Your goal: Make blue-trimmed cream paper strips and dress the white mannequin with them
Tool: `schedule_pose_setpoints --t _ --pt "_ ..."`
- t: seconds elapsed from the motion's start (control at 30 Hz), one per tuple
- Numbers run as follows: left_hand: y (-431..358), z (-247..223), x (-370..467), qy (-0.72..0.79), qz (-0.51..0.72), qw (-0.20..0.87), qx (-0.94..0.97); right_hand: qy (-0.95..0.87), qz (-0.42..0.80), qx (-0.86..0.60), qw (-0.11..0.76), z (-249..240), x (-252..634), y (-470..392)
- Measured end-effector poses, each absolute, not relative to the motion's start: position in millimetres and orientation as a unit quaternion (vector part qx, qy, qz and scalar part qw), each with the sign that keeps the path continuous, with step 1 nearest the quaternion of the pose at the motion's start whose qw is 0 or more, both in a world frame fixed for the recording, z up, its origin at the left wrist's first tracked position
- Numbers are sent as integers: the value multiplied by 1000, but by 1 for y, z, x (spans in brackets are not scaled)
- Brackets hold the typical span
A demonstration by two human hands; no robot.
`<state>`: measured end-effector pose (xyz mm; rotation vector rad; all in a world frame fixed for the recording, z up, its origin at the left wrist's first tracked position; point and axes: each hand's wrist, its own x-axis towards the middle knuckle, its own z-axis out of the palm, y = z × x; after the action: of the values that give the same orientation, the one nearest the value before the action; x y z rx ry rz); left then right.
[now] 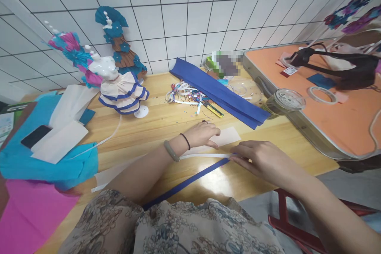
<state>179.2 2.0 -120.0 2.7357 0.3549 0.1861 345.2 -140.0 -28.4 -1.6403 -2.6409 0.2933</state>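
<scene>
My left hand (203, 134) lies on a long cream paper strip (228, 137) with thumb and fingers apart, pressing it to the table. Along the near edge of this paper runs a narrow white strip (205, 155). My right hand (262, 160) has thumb and fingers pinched at the end of a narrow dark blue strip (190, 179), right where it meets the white strip. The blue strip slants back toward my body, its other end hidden by my clothing. My left forearm covers part of the cream paper.
Beyond my hands lie a folded blue sheet (220, 93), a yellow cutter (214, 110) and paper scraps (187, 93). A clear jar (285, 101) stands right, by the orange table (321, 123). A doll in a ruffled dress (123, 91), turquoise paper (80, 166) and a phone (35, 136) are left.
</scene>
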Motion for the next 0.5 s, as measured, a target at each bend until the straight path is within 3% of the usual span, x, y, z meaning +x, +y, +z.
schedule_pose_setpoints --t 0.5 --pt "8 -118 203 117 53 188 974 -826 -31 -562 -10 -53 344 -119"
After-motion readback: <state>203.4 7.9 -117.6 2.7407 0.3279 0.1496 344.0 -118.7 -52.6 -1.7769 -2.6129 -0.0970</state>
